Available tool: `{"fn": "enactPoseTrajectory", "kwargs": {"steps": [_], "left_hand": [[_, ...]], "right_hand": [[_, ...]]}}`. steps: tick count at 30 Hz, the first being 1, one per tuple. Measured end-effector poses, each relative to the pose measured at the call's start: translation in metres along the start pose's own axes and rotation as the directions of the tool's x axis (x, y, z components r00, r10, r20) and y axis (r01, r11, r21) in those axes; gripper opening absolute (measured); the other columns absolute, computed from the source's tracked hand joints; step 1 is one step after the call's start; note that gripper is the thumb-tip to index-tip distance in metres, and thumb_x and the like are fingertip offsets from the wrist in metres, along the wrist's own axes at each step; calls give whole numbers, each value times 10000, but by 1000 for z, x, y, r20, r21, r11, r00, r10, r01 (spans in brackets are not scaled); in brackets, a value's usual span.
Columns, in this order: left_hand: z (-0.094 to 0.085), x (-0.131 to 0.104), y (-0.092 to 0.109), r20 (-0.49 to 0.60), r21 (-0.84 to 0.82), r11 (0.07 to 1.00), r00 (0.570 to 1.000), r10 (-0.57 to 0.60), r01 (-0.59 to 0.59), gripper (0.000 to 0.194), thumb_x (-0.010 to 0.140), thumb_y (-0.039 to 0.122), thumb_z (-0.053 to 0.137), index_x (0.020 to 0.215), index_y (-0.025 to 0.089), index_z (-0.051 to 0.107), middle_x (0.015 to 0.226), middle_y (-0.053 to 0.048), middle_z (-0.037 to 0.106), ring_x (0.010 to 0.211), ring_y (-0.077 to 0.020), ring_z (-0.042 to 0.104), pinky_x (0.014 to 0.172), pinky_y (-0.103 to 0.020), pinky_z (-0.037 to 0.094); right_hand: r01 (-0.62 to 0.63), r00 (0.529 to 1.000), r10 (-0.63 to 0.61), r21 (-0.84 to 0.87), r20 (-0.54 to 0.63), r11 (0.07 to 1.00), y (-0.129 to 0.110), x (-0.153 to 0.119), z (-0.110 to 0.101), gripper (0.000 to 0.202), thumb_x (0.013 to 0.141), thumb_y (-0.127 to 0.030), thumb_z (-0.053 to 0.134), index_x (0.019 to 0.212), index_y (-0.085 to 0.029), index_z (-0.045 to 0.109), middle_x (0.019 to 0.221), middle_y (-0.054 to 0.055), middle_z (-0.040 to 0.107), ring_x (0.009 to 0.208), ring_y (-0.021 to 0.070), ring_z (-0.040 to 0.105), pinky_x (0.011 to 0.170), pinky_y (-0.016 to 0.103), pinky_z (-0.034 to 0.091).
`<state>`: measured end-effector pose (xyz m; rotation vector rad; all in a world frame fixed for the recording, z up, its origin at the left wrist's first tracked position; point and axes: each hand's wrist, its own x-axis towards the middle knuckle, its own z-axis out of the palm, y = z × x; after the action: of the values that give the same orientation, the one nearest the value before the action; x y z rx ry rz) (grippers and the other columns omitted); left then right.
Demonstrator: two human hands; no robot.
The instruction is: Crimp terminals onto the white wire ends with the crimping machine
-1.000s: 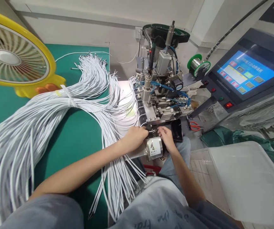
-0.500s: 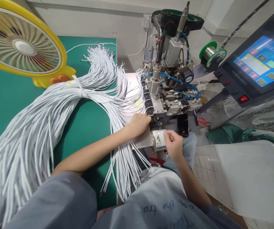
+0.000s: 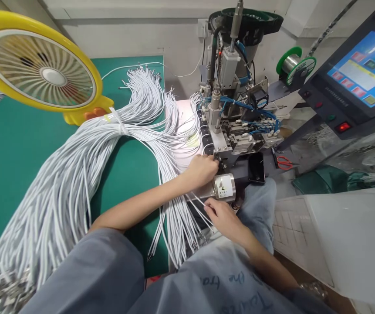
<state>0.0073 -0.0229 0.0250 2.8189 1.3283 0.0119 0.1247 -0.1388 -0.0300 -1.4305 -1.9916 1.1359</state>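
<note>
My left hand [image 3: 203,169] is closed at the front edge of the bench machine [image 3: 218,138], by its small metal clamps. What its fingertips hold is hidden. Lower down, my right hand [image 3: 224,217] has its thumb and fingers pinched on a white cable [image 3: 197,199] that hangs over the table edge. A bunch of white cables [image 3: 177,218] runs beneath my left forearm. Between the two hands sits a round metal cylinder [image 3: 225,187] with a white label. Several white cables lie in a row of dark slots [image 3: 206,135] along the machine's left side.
A large tied bundle of white cables [image 3: 76,174] covers part of the green table [image 3: 115,174]. Behind it stands a yellow fan [image 3: 97,93]. To the right are a phone [image 3: 256,168], orange-handled scissors [image 3: 284,163], a wire spool [image 3: 292,64] and a touchscreen [image 3: 363,69].
My right hand has moved down and left from beside the labelled cylinder to the hanging cables. My left hand stays at the machine edge. The whole view has shifted slightly.
</note>
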Motion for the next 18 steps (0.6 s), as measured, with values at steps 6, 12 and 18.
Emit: {"fn": "enactPoseTrajectory", "kwargs": {"steps": [6, 12, 18], "left_hand": [[0, -11, 19, -185, -475, 825, 951, 247, -306, 353, 949, 307, 338, 975, 136, 646, 921, -65, 665, 886, -144, 617, 790, -240, 450], [6, -4, 7, -260, -611, 737, 953, 157, -288, 274, 921, 275, 432, 1025, 142, 648, 864, -71, 659, 792, -136, 613, 710, -236, 468], [-1, -1, 0, -331, -695, 636, 934, 131, -336, 242, 896, 199, 449, 981, 138, 668, 708, -33, 594, 645, -100, 568, 607, -194, 451]], "right_hand": [[-17, 952, 97, 268, -289, 963, 22, 6, -51, 139, 772, -260, 565, 681, -183, 637, 636, 11, 611, 596, 147, 526, 583, 271, 398], [123, 866, 265, 696, -423, 707, 25, 30, -74, 182, 654, -335, 686, 744, -181, 648, 589, 0, 606, 545, 137, 544, 548, 283, 456], [236, 913, 167, 816, -372, 528, 13, 34, -73, 275, 728, -436, 620, 861, -201, 667, 754, 57, 654, 678, 180, 608, 561, 307, 491]]}}
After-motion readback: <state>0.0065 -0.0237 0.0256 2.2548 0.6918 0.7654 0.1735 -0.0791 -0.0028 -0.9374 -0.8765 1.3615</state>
